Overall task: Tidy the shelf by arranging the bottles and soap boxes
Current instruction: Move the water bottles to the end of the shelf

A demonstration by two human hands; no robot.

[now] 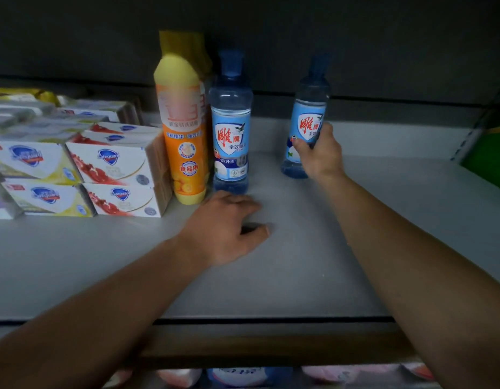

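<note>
— Hands: which has the stray blue bottle (306, 119)?

— My right hand (319, 154) grips it low on the shelf (299, 262), upright, perhaps tilted, well right of the standing blue bottle (230, 130). My left hand (226, 228) rests loose, holding nothing, nearer that row.

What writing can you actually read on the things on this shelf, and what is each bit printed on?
"Safeguard": soap boxes, on the blue shield logo.
"雕牌", "全效加", "1次冲洗": left blue bottle.
"雕牌", "全效": right blue bottle, partly covered by the right hand.
"食品用": orange bottle, red round badge.
Smaller print on boxes and bottles is too blurred to read.
</note>
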